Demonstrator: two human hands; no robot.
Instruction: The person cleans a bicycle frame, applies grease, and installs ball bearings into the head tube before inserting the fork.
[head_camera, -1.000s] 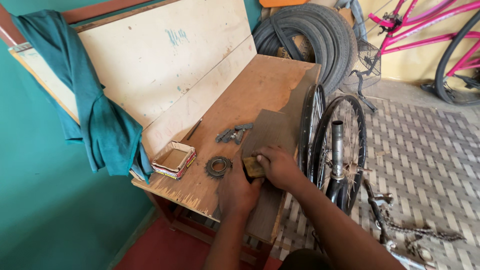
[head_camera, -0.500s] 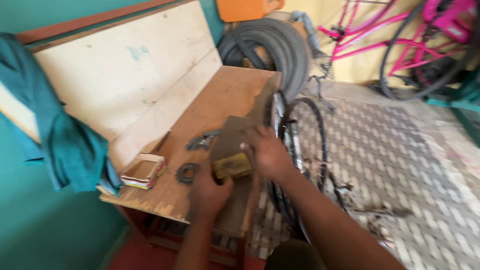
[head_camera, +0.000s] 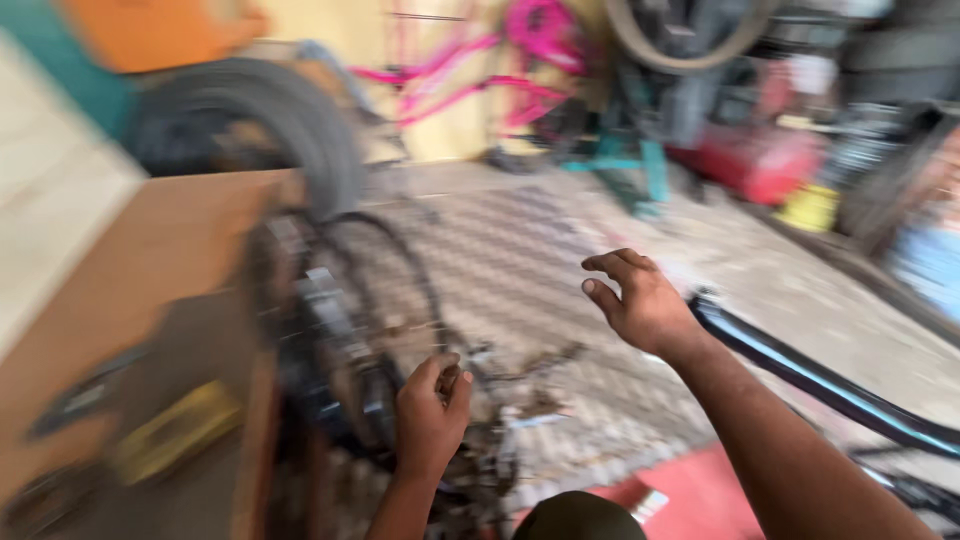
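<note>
The view is heavily blurred by motion. My left hand (head_camera: 430, 410) hangs low by the edge of the wooden bench (head_camera: 150, 250), fingers pinched together; I cannot make out anything in it. It is right beside a black bicycle wheel (head_camera: 335, 330) that leans against the bench. My right hand (head_camera: 640, 300) is raised in the air over the patterned floor, fingers spread and holding nothing. A yellowish block (head_camera: 175, 435) lies on the bench, apart from both hands.
A dark bicycle frame tube (head_camera: 820, 385) runs along the floor under my right forearm. Stacked tyres (head_camera: 270, 130) stand behind the bench, and a pink bicycle (head_camera: 500, 80) beyond them. A chain and small parts (head_camera: 520, 370) lie on the floor. Red and teal clutter fills the back.
Both hands have left the yellowish block on the bench. My view has swung right toward the floor, and my right hand has lifted and opened out to the right.
</note>
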